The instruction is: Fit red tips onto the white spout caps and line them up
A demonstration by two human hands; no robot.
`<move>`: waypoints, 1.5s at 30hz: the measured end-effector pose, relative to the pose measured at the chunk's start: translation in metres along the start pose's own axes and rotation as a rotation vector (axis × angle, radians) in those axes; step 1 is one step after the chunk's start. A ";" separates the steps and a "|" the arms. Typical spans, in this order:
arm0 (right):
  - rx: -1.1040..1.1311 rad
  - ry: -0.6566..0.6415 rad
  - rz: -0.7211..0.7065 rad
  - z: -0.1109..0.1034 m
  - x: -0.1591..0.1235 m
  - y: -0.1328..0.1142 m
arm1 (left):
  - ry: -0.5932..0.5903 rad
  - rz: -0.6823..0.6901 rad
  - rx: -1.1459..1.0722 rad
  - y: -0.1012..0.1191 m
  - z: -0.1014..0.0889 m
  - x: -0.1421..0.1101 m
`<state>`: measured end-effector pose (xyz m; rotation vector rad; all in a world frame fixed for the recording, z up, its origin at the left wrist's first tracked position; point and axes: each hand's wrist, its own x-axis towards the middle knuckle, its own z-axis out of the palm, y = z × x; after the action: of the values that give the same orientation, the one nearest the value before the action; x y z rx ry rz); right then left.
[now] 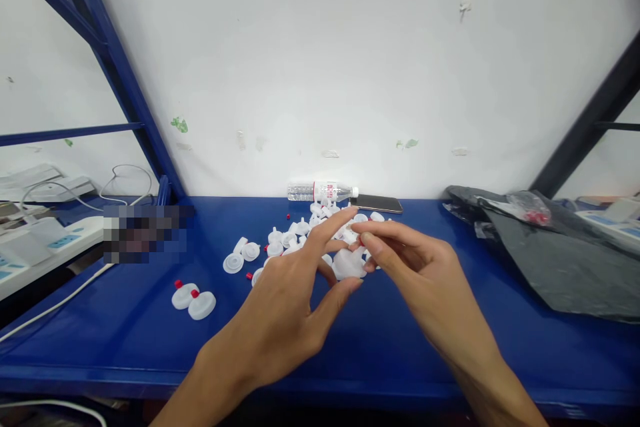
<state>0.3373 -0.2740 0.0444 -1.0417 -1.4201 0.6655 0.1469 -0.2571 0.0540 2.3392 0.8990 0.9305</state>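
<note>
My right hand (425,273) pinches a small red cap (360,239) between thumb and fingertips, at the edge of a rounded translucent white plastic piece (349,263). Whether the cap is fully seated on that piece is hidden by the fingers. My left hand (287,303) is beside it with thumb and index finger spread apart; its other fingers are partly hidden behind the white piece. Beyond both hands lies a loose pile of white plastic pieces (275,248), a few red caps among them. Two white pieces with red caps (202,305) lie apart at the left.
A water bottle (320,191) lies on its side by the wall, with a phone (377,203) to its right. Grey plastic bags (550,260) cover the right side of the blue table (380,353). Power strips (55,240) and a white cable (65,300) are at the left.
</note>
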 end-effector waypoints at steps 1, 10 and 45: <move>0.015 -0.001 -0.002 0.000 0.000 0.000 | 0.015 0.002 -0.007 0.000 0.001 0.000; 0.080 -0.024 -0.013 0.001 0.000 -0.001 | -0.030 0.008 -0.054 0.004 0.004 0.002; 0.323 -0.033 -0.016 0.001 0.001 0.006 | 0.114 -0.051 -0.389 0.007 0.022 0.000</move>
<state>0.3381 -0.2704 0.0395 -0.7677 -1.2953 0.8711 0.1652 -0.2656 0.0437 1.9420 0.7391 1.1151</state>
